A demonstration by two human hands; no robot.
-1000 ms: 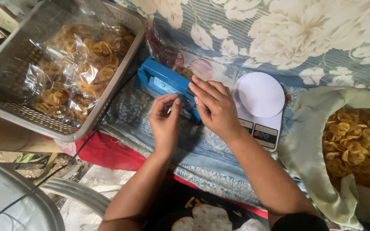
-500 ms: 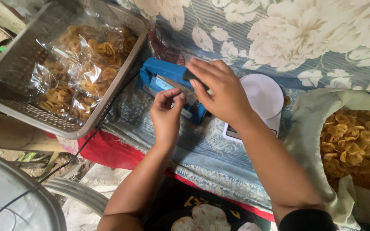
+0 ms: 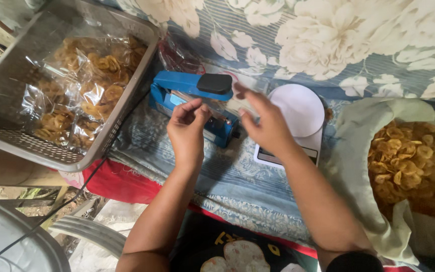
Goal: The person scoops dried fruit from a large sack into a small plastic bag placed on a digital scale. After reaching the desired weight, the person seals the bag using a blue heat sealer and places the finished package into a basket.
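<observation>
Since 0.5 s ago the right hand (image 3: pixel 268 126) has lifted off the black-handled blue plastic heat sealer (image 3: pixel 195 103), whose arm now stands up off its base; a sec ago both hands pressed at it. The left hand (image 3: pixel 187 128) pinches the edge of a clear plastic bag (image 3: pixel 217 108) lying across the sealer's bar, thumb & fingers closed on it; the right hand's fingers are loosely spread at the bag's other end, blurred, so can't tell if they grip it. Sealer sits on the floral blue cloth (image 3: pixel 237 176), near its left edge, w/ a white round-topped digital scale (image 3: pixel 298 113) just beside it to the right. Grey mesh plastic basket (image 3: pixel 6 146) of packed chips at the cloth's left edge; open cloth sack of yellow fried chips (image 3: pixel 414 166) at right. Judging by this, the sealing step is wrapping up; the bag likely needs lifting clear w/o tearing the fresh seam.
</observation>
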